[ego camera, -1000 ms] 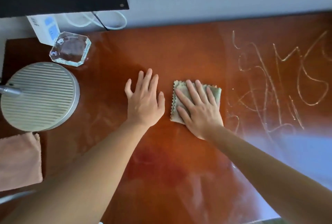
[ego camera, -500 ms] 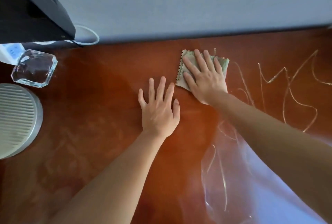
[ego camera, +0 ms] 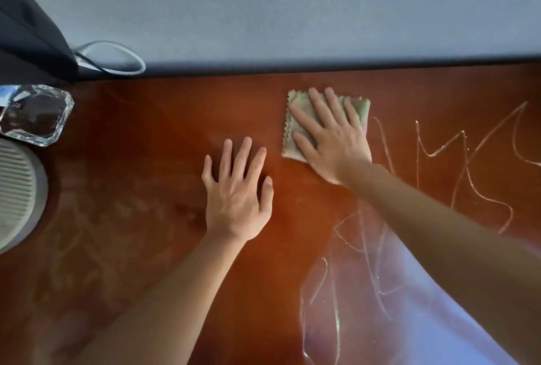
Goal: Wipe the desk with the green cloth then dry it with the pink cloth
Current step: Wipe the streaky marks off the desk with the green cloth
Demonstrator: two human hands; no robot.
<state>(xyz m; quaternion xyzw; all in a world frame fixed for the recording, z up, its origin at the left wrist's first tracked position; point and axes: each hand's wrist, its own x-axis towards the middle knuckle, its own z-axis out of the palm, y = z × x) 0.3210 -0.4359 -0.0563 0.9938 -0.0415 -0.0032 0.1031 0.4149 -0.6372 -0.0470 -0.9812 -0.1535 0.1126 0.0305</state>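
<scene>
Near the back edge of the bench (ego camera: 164, 130): wiping step in hand, drying not yet begun.

Right hand (ego camera: 330, 136): flat, fingers straight and spread, palm down on the green cloth (ego camera: 295, 101) — pressing, not pinching. Flat pressure likely keeps the whole folded square in contact with the wood.

Green cloth: folded small, zigzag edges showing left of and beyond the fingers, heel of the hand over its near right corner. Lies close to the wall, just left of the pale scribble marks (ego camera: 439, 153).

Left hand (ego camera: 237, 189): flat on bare wood, fingers straight, holding nothing — looks like a brace for the lean forward. Just left of and nearer than the cloth, not touching it.

Scribble marks: run right of and nearer than the cloth, under the right forearm. Judgement — most of the wipe is left.

Pink cloth: not in view.

Left side: glass dish (ego camera: 35, 114) and a ribbed round base (ego camera: 17, 192), well apart from the cloth.

Risk: cloth may bunch under a sideways push.
</scene>
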